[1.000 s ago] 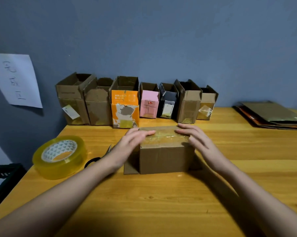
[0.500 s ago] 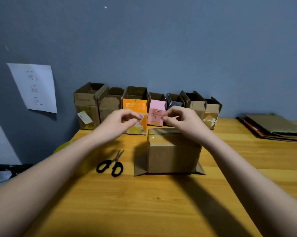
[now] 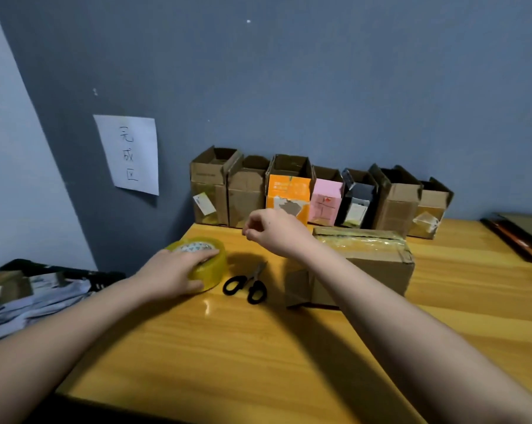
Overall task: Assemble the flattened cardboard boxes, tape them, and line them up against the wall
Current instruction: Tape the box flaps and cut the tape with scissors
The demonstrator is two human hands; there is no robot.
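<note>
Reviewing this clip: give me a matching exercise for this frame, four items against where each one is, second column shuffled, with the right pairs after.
Things:
1. tape roll
2. scissors
3. taped box
4. paper sign

Places:
A. on the wall, left of the row of boxes
B. under the left hand
C. behind the right forearm, in front of the row
D. on the table between the roll and the taped box

Pairs: 1-B, 2-D, 3-C, 4-A

8 cardboard boxes [image 3: 364,264], 1 tape roll [image 3: 211,266], 1 scissors [image 3: 246,284], 2 hands [image 3: 170,275].
</note>
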